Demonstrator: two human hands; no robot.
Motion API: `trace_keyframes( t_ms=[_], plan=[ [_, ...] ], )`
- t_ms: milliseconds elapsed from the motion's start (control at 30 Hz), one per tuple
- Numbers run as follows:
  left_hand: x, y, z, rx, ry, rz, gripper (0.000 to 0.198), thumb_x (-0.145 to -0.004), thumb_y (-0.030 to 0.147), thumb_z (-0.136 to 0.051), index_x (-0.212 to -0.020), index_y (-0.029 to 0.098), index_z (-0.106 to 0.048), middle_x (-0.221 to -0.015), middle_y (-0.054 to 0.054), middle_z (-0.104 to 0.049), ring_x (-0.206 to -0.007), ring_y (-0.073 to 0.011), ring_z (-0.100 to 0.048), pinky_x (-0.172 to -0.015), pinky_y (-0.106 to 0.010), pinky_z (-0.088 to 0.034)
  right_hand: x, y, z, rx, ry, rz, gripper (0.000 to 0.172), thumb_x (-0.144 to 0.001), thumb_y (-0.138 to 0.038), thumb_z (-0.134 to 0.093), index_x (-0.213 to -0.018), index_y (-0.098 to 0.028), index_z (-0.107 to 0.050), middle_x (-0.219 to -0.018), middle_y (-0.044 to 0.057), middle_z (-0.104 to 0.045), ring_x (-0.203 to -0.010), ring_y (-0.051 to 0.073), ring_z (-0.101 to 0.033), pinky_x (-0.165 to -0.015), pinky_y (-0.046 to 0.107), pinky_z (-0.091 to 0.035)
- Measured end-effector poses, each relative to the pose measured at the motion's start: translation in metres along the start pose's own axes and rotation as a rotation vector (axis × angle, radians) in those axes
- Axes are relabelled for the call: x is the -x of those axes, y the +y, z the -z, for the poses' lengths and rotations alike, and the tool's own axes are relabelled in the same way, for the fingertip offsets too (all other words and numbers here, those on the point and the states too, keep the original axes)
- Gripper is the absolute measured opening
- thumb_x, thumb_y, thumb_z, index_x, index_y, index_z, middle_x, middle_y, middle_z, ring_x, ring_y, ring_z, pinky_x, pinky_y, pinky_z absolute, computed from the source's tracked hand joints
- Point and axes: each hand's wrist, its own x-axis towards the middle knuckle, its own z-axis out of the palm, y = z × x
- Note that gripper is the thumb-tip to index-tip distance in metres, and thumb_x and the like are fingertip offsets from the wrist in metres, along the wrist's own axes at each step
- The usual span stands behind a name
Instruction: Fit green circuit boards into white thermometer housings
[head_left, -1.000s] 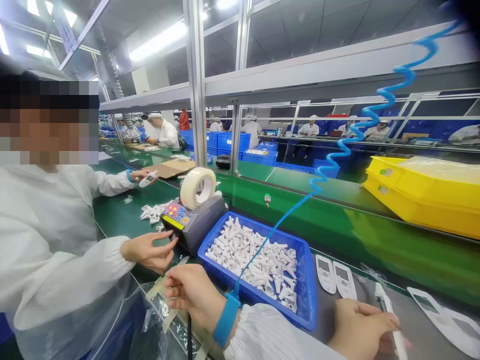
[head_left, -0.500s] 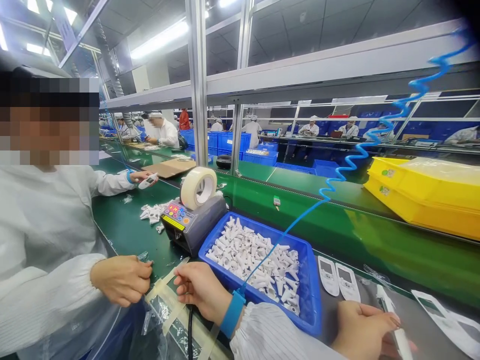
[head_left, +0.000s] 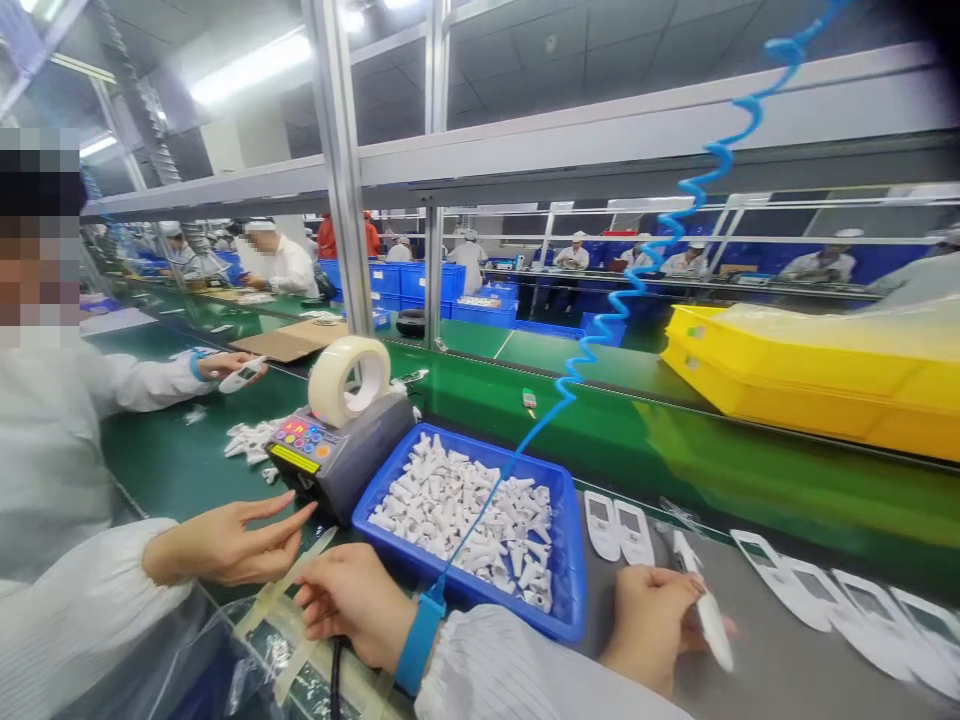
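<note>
My right hand (head_left: 652,625) is shut on a slim white plastic device casing (head_left: 706,615), seen edge-on, above the grey mat (head_left: 750,650). Beside it lie two white casings with dark windows (head_left: 602,525), and several more (head_left: 825,610) lie further right. My left hand (head_left: 349,600) is open and holds nothing, next to the corner of a blue bin (head_left: 480,458) heaped with white plastic parts. It wears a blue wrist strap (head_left: 420,640) with a coiled blue cord (head_left: 637,280).
A co-worker's open hand (head_left: 232,540) is near a tape dispenser (head_left: 337,460) carrying a tape roll (head_left: 345,380). Their other hand (head_left: 229,367) holds a white device. Stacked yellow bins (head_left: 787,375) stand across the green bench; blue crates and workers are beyond.
The whole view has swung, so everything sits further left and more casings show at right. The co-worker's near hand has opened and moved toward the dispenser. My left hand has shifted slightly left.
</note>
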Motion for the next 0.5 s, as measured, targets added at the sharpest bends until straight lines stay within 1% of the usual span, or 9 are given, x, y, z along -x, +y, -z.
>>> trace_keyframes(
  t_ms=[100,233,367,500],
  plan=[
    [-0.008,-0.008,-0.004,-0.019,-0.023,0.015,0.029,-0.080,0.030,-0.047,-0.105,0.015,-0.048,-0.105,-0.007,-0.052,-0.089,-0.0175,-0.053,-0.074,-0.036,-0.046,-0.001,-0.002,0.000,-0.006,0.011,-0.005,0.022,-0.069,-0.005,-0.042,-0.052,-0.013,-0.052,-0.044,-0.005,-0.049,-0.028,0.003,-0.039,-0.032,0.014,-0.036],
    [-0.015,-0.014,0.001,-0.041,-0.010,0.009,0.028,-0.080,0.032,-0.046,-0.102,0.014,-0.050,-0.098,-0.006,-0.055,-0.083,-0.0157,-0.055,-0.071,-0.034,-0.046,-0.003,0.000,0.002,-0.010,-0.015,-0.020,0.023,-0.069,-0.004,-0.042,-0.051,-0.013,-0.053,-0.043,-0.005,-0.049,-0.026,0.002,-0.040,-0.031,0.014,-0.037],
    [-0.017,-0.017,0.004,-0.052,0.000,-0.007,0.029,-0.080,0.034,-0.045,-0.100,0.013,-0.051,-0.094,-0.005,-0.056,-0.080,-0.0145,-0.056,-0.070,-0.033,-0.046,-0.002,0.001,0.002,-0.012,-0.019,-0.011,0.021,-0.068,-0.005,-0.044,-0.051,-0.013,-0.052,-0.043,-0.005,-0.050,-0.027,0.002,-0.040,-0.030,0.013,-0.037],
    [-0.016,-0.019,0.004,-0.057,0.002,-0.023,0.030,-0.080,0.036,-0.045,-0.099,0.013,-0.051,-0.092,-0.005,-0.057,-0.078,-0.0142,-0.056,-0.070,-0.033,-0.046,0.001,0.000,0.001,-0.003,-0.013,-0.019,0.019,-0.067,-0.005,-0.045,-0.051,-0.013,-0.051,-0.044,-0.004,-0.051,-0.028,0.003,-0.041,-0.030,0.013,-0.036]
  ],
)
